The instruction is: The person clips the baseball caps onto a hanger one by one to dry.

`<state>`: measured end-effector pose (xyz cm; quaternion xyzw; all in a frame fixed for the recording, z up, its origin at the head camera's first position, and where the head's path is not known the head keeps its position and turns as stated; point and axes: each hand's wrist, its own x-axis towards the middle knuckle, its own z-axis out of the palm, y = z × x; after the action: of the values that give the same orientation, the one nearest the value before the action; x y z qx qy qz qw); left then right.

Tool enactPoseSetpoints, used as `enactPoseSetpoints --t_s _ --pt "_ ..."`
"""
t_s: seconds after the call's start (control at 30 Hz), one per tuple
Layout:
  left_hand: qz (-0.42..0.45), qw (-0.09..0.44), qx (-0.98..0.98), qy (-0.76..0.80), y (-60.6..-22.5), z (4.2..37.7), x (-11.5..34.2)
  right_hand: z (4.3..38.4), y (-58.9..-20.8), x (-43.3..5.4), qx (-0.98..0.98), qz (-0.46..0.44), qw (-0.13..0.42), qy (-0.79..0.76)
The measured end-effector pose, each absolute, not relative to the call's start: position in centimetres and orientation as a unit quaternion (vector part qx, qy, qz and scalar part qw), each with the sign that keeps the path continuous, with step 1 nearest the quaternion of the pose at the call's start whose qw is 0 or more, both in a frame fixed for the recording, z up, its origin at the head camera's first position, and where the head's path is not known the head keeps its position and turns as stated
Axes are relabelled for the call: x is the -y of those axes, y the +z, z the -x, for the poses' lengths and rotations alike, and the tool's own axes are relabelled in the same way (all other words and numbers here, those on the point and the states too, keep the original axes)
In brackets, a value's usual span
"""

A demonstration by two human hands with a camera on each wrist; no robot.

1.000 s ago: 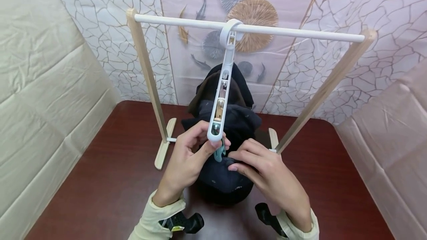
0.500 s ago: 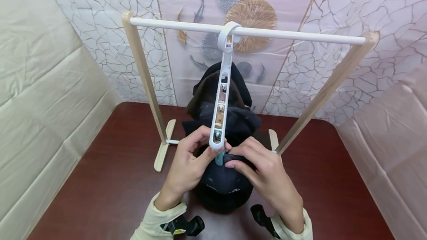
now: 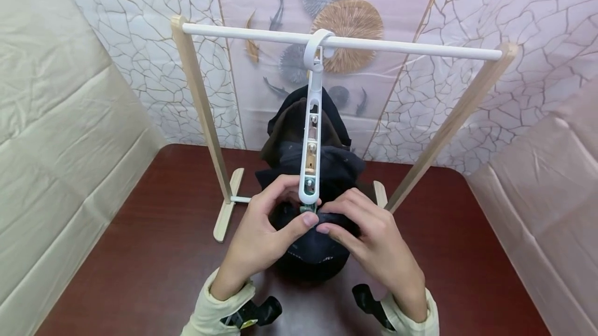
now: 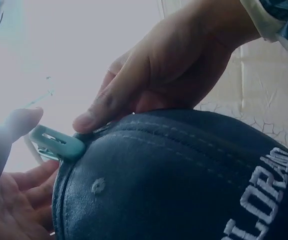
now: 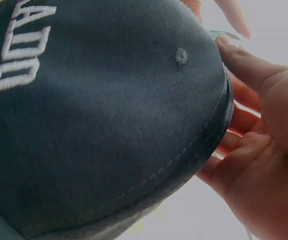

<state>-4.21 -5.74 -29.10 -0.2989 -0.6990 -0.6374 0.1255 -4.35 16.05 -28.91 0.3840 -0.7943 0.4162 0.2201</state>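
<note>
A dark navy cap (image 4: 149, 165) with white embroidered letters hangs below a white strip-shaped hanger (image 3: 311, 144). In the left wrist view, a teal clip (image 4: 61, 143) sits over the cap's edge. My left hand (image 3: 261, 227) has its thumb and curled fingers about this clip, near the hanger's lower end. Beside it, my right hand (image 3: 374, 232) pinches the cap's edge between thumb and fingers. The right wrist view shows the cap (image 5: 113, 110) close up, with the right fingers curled behind its rim. The clip's contact with the left thumb is partly hidden.
The hanger hooks over a white rod (image 3: 402, 46) on wooden posts (image 3: 201, 102). More dark headwear (image 3: 299, 123) hangs behind the navy cap. The frame's feet (image 3: 228, 206) stand on a dark red tabletop (image 3: 154, 253), with fabric walls around.
My left thumb has shifted down and right over the clip, which is now mostly covered. The right hand keeps its pinch, and the hanger's lower end has swung slightly right.
</note>
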Motion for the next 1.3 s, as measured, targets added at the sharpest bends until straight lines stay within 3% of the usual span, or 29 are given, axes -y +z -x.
enactPoseSetpoints --t_s 0.43,0.67,0.97,1.3 --pt "0.267 0.181 0.705 -0.632 -29.2 3.3 5.5 6.5 -29.7 -17.6 0.764 -0.274 0.302 0.500" --pt "0.272 0.234 0.689 -0.629 -29.4 3.0 5.2 8.7 -31.2 -18.0 0.777 -0.227 0.284 0.514" --pt "0.301 0.238 0.664 -0.642 -29.3 3.4 4.8 11.7 -33.2 -18.0 0.821 -0.188 0.225 0.491" --pt "0.320 0.228 0.662 -0.638 -29.2 4.1 4.9 12.1 -33.5 -17.9 0.812 -0.180 0.250 0.495"
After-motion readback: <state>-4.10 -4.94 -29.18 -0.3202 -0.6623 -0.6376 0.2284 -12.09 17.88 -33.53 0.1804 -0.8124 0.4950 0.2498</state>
